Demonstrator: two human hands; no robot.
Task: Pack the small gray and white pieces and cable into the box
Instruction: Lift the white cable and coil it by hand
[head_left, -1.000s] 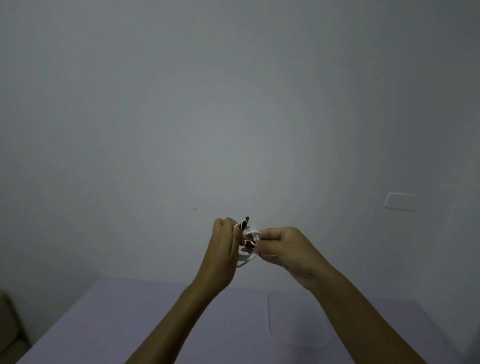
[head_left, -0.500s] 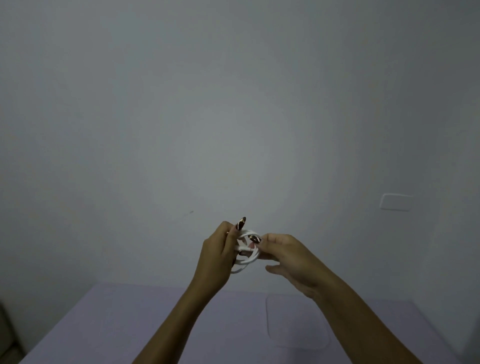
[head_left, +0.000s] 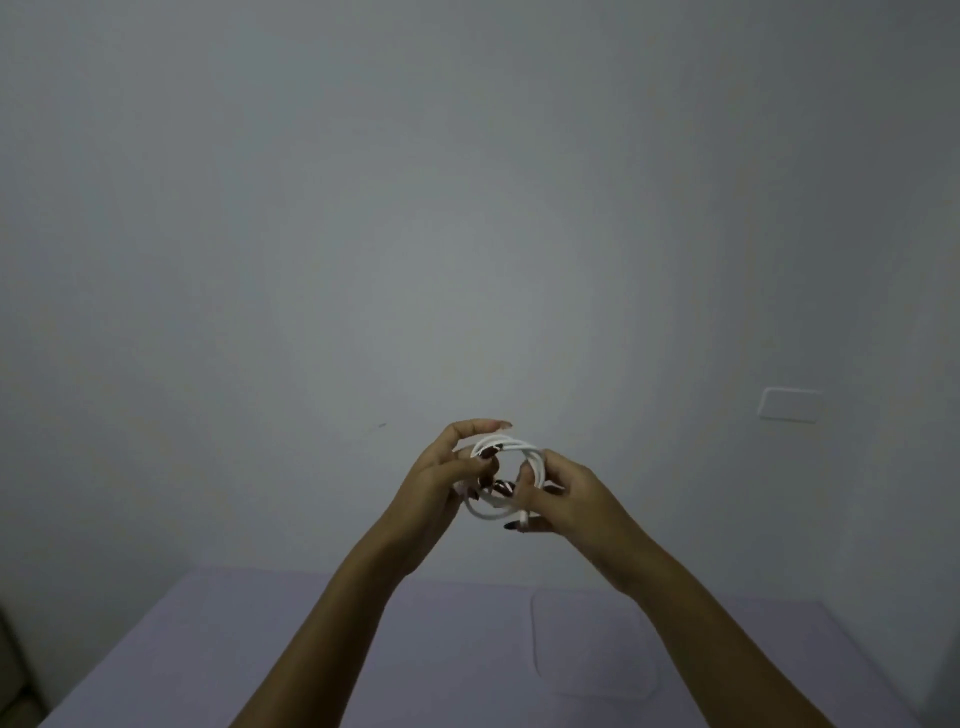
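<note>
Cable (head_left: 511, 451): opened from a tight bundle into a wider coil — coiling unfinished.
Left hand (head_left: 452, 473): pinched the coil's near side.
Right hand (head_left: 558, 491): gripped the opposite side.
Box: none seen — packing not yet possible.

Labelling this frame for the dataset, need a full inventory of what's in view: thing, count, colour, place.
coiled white cable: 1, white, held in the air between both hands, above the table
pale lilac table top: 1, lilac, bottom of view
flat translucent rounded-rectangle piece: 1, pale, lying on the table at right; what it is cannot be told
white rectangular wall plate: 1, white, on the wall at right
plain grey wall: 1, grey, behind
left hand: 1, fingers curled round the coil
right hand: 1, grips the coil's right side
</note>
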